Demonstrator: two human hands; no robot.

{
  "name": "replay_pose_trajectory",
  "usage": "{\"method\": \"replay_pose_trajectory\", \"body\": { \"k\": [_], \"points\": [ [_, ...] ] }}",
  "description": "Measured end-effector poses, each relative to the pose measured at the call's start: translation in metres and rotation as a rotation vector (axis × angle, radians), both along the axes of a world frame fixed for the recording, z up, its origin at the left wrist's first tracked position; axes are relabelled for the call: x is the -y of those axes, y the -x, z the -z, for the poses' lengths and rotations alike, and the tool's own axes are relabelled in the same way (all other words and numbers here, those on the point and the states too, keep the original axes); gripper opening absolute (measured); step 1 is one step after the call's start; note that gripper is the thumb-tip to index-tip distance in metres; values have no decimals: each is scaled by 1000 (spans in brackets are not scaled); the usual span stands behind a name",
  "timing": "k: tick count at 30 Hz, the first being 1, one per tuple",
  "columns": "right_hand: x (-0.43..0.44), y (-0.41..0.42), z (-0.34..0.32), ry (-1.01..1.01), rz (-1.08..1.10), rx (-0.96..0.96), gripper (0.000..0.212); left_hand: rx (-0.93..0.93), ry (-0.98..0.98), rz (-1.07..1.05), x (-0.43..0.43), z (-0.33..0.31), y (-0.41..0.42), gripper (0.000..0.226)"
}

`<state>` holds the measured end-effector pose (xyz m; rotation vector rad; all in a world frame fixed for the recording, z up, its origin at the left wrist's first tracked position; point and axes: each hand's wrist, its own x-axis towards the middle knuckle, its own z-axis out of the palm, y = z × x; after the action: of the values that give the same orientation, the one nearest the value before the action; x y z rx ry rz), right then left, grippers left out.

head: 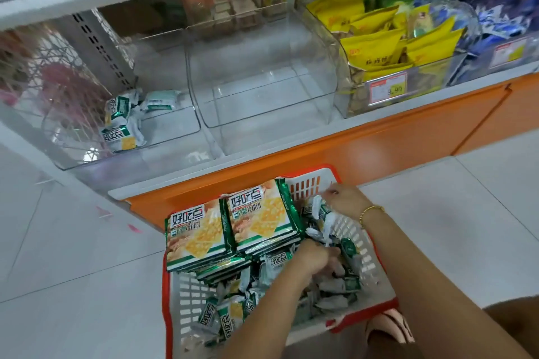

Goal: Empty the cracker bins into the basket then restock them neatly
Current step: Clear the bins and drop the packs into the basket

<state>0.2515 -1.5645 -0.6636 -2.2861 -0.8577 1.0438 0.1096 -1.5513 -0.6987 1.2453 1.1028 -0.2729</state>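
Observation:
A white basket with a red rim [363,259] stands on the floor below the shelf. Two stacks of large green-and-yellow cracker packs [230,227] lie in its far left part, and several small cracker packets [233,315] fill the rest. My left hand [316,256] is down in the middle of the basket, its fingers curled around small packets. My right hand [348,201], with a gold bracelet at the wrist, is at the basket's far right side and pinches a small packet [320,211]. The left clear bin [175,128] holds three small packets [121,122]. The middle clear bin [262,90] holds nothing.
A clear bin of yellow snack bags [388,46] with a price tag stands to the right, and blue packs [501,6] lie beyond it. The orange shelf base [408,131] runs just behind the basket. My foot in a sandal [388,326] rests by the basket's near right corner.

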Motion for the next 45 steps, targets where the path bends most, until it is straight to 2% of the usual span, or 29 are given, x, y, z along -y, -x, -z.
{"method": "replay_pose_trajectory", "body": {
  "k": [1,3,7,10,13,16,19,21,23,26,29,30,31,33,36,40,43,45],
  "points": [
    [-4,-3,-14,-73,10,18,29,34,-91,59,-9,-20,2,18],
    [-17,-3,-52,-243,-6,129,35,130,-311,76,-32,-73,11,28],
    [-58,26,-144,-569,-138,332,40,257,-899,-47,-103,-178,48,38],
    [-99,59,-192,-724,-306,330,33,274,-1095,-255,-174,-233,88,35],
    [-155,91,-215,-738,-510,374,23,136,-1214,-366,-250,-253,130,32],
    [-227,114,-217,-602,-682,499,19,-119,-1235,-178,-307,-243,153,27],
    [-291,125,-211,-309,-807,557,27,-303,-1139,140,-336,-220,156,8],
    [-326,128,-204,-142,-851,590,30,-360,-1100,258,-351,-204,154,43],
    [-354,131,-197,-66,-821,567,34,-361,-1108,268,-361,-194,152,54],
    [-382,142,-188,-69,-705,426,40,-346,-1119,221,-370,-186,151,55],
    [-397,157,-187,-67,-590,176,27,-327,-1097,139,-375,-176,152,53],
    [-399,162,-186,-47,-584,116,32,-327,-1068,133,-377,-172,153,51],
    [-402,166,-185,-7,-590,94,50,-320,-1048,133,-380,-167,154,48],
    [-406,175,-179,78,-581,75,73,-319,-1013,185,-383,-159,156,43],
    [-409,181,-169,88,-544,34,75,-387,-987,330,-382,-161,158,46],
    [-412,180,-155,133,-356,-226,92,-415,-890,447,-378,-171,161,58],
    [-414,180,-151,152,-314,-306,93,-444,-846,546,-374,-175,160,63],
    [-414,179,-152,114,-326,-326,85,-446,-814,582,-372,-177,158,61]
  ]
}}
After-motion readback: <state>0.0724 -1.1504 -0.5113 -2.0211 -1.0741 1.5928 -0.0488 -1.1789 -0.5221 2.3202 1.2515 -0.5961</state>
